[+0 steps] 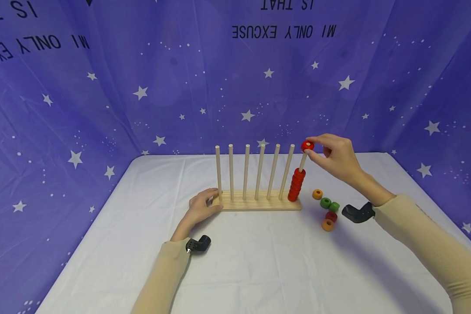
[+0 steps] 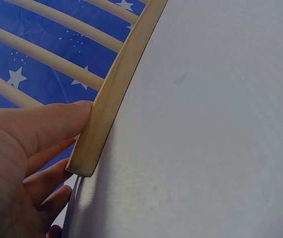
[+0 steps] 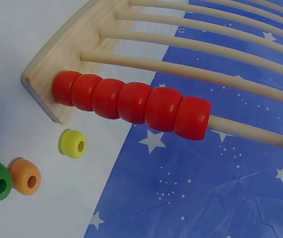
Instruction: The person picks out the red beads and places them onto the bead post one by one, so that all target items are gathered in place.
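A wooden stand (image 1: 255,204) with a row of upright pegs sits on the table. Its rightmost peg (image 3: 250,132) carries a stack of several red beads (image 1: 296,185) at the bottom. At the top of that same peg, my right hand (image 1: 337,157) pinches another red bead (image 1: 308,145) between thumb and fingers, and the peg's tip shows in its hole. My left hand (image 1: 200,205) grips the left end of the base, thumb on the front edge (image 2: 99,119) and fingers around the end. The other pegs bear no beads.
Right of the stand lie several loose beads: an orange or yellow one (image 1: 317,194), two green ones (image 1: 325,203), a red one (image 1: 331,216) and an orange one (image 1: 327,225). A purple star-printed cloth (image 1: 243,87) hangs behind the white-covered table (image 1: 259,261).
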`<state>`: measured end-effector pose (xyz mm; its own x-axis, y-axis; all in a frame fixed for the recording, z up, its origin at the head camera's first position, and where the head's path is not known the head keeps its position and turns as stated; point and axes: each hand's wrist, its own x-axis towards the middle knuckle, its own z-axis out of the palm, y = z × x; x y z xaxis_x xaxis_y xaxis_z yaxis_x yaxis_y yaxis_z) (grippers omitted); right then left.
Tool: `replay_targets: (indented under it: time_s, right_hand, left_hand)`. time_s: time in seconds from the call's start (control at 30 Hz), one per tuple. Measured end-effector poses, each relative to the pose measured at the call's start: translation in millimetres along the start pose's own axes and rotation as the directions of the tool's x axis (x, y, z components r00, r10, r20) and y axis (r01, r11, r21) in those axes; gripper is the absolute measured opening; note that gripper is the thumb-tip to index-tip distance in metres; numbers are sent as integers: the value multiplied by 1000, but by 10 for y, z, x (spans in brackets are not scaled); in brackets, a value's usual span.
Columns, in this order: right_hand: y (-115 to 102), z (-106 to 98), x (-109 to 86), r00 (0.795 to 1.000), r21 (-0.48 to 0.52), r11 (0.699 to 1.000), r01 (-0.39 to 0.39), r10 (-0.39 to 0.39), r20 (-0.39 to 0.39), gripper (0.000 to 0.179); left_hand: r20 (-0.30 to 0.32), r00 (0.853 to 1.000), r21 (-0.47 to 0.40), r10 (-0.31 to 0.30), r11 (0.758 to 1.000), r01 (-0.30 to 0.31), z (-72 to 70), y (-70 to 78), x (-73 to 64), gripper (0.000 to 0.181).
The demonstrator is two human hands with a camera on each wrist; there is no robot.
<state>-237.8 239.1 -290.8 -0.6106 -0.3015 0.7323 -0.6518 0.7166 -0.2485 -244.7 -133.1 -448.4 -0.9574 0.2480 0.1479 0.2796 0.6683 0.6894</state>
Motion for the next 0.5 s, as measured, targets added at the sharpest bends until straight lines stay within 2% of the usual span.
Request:
replay_targets:
  time_s: [0.5]
  right_hand:
    - [1,15,-26,1000,-2,1000,-2,2,4,28]
  left_hand:
    - [0,1000,14,9,1000,-9,0,2,1,49]
